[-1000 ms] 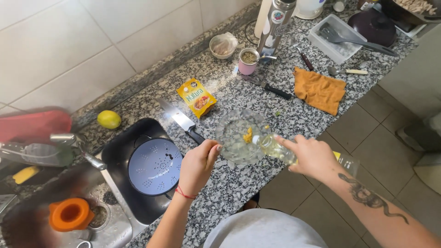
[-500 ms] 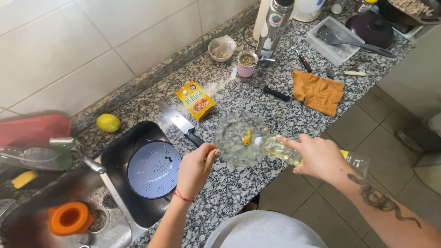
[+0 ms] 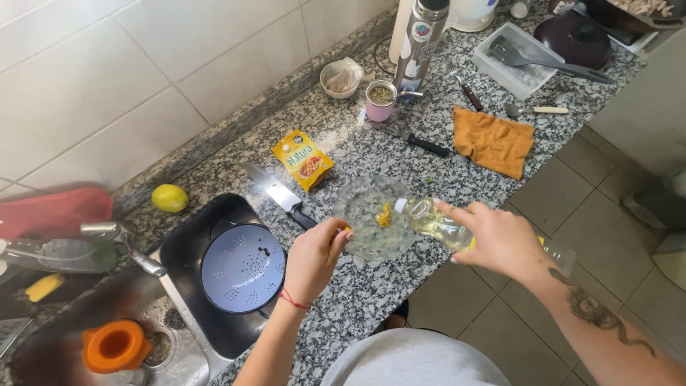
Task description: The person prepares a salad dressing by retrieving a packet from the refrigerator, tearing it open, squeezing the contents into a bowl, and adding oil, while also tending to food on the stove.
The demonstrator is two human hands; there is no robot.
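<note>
orange cloth [image 3: 493, 140], speckled grey counter [image 3: 357, 300], yellow lemon [image 3: 169, 198]

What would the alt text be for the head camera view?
The right hand tips a clear oil bottle over a glass bowl steadied by the left hand on a granite counter, beside a knife.

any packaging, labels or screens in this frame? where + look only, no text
Yellow sachet: lies flat on the granite counter beside the knife; rectangular, with a red and green picture panel.
Steel flask: stands upright at the back of the counter; silver cylinder with a small round multicoloured label.
Oil bottle: tilted in the right hand over the glass bowl; clear plastic, yellow liquid, no label visible.
No screens or signs.
</note>
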